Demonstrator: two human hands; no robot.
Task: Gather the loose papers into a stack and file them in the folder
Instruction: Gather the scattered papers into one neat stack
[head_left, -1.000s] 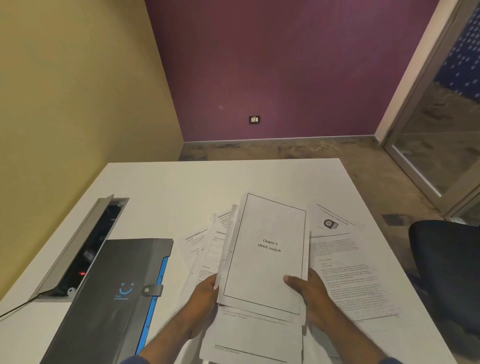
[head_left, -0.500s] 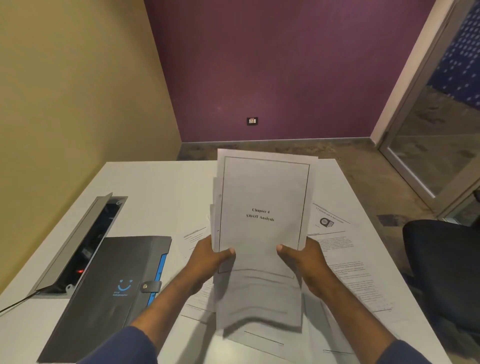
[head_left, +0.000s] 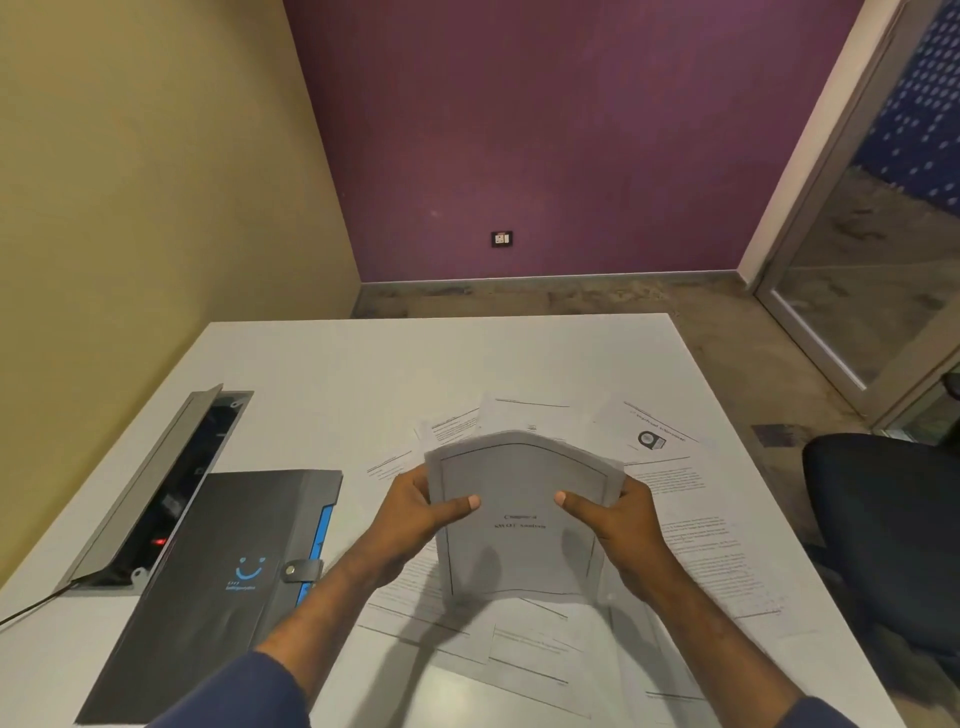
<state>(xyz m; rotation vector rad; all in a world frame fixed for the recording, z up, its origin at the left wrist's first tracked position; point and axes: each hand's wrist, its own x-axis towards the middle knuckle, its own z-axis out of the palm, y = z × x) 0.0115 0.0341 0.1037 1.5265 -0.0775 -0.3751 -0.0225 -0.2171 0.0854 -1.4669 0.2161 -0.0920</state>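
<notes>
- the left hand (head_left: 415, 512) and the right hand (head_left: 621, 514) each clamp one side edge of a stack of papers (head_left: 522, 514), thumbs pressed on the front sheet, fingers hidden behind it.
- the stack is held above the white tabletop (head_left: 332, 374), standing up toward the camera, and its top edge bends over in a curve; the front sheet has a thin frame and a blurred printed title.
- more loose papers (head_left: 696, 540) lie flat on the tabletop under and around the hands, overlapping one another.
- a dark grey folder (head_left: 223, 571) lies closed to the left of the papers, with a blue smile mark, a snap tab and a blue edge.
- left of the folder an open cable hatch (head_left: 171, 488) is set in the tabletop, its lid tilted up.
- a dark chair (head_left: 883, 519) stands at the right.
</notes>
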